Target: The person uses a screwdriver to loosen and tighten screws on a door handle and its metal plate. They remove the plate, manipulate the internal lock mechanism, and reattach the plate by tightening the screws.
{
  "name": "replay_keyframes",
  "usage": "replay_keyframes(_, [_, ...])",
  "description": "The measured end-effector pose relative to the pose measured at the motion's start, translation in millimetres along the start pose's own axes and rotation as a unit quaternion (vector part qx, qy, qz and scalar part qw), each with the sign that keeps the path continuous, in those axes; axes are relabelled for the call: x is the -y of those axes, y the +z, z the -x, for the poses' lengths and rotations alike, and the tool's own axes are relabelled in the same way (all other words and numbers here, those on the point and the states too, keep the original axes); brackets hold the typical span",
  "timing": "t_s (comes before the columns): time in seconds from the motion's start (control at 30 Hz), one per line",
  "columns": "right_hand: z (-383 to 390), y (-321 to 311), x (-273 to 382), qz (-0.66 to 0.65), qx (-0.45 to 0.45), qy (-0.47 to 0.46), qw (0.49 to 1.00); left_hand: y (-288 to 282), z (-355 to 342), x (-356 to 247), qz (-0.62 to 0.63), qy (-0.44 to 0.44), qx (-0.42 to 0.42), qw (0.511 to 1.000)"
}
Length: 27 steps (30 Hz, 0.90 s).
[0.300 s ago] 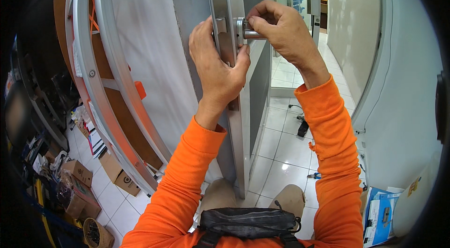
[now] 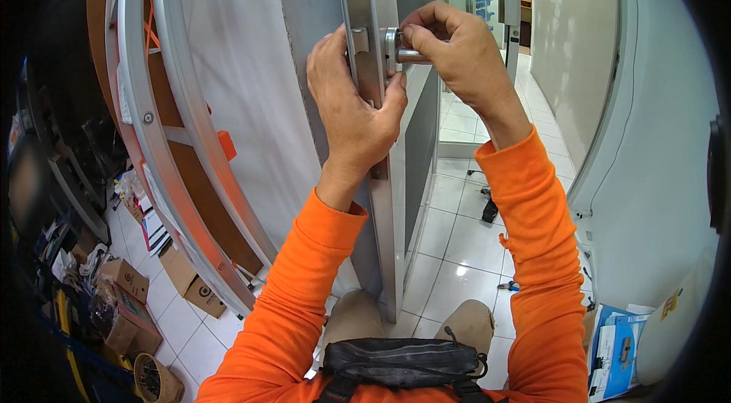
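At twelve o'clock, the left hand (image 2: 355,110) clasps the long grey metal door edge (image 2: 397,197); towards one, the right hand (image 2: 461,47) pinches a small piece (image 2: 402,34), too tiny to identify, at the silver, round-based lever handle (image 2: 412,57).

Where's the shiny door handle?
In the head view, the silver lever handle is above the centre, slightly right, just right of the metal lock faceplate, its outer end hidden behind the right hand.
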State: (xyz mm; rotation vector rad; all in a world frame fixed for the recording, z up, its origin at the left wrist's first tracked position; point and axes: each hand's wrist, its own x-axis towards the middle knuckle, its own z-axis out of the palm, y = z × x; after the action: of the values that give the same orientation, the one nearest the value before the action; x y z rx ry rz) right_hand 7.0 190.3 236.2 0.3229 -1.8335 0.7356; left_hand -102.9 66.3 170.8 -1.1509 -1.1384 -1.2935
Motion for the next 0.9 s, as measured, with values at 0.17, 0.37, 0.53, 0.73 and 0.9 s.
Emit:
replay_keyframes(0.17, [3.9,5.9,-0.4,0.018,-0.016,0.006,1.0,-1.2,0.9,3.1,-0.001,0.007,-0.004,1.0])
replay_keyframes(0.37, [2.5,8.3,-0.5,0.029,-0.016,-0.009,0.999,0.3,0.0,3.1,0.017,0.016,-0.011,1.0])
replay_keyframes(0.53, [3.2,9.2,-2.5,0.074,-0.015,-0.027,0.997,0.7,-0.5,2.5,0.006,0.017,-0.016,1.0])
replay_keyframes(0.73, [3.5,12.3,4.9,0.166,-0.023,-0.043,0.985,0.7,0.1,4.8,0.005,0.013,-0.011,1.0])
replay_keyframes(0.9, [-5.1,12.7,-2.3,0.146,-0.024,-0.022,0.989,2.5,-0.8,1.8,0.011,0.019,-0.014,1.0])
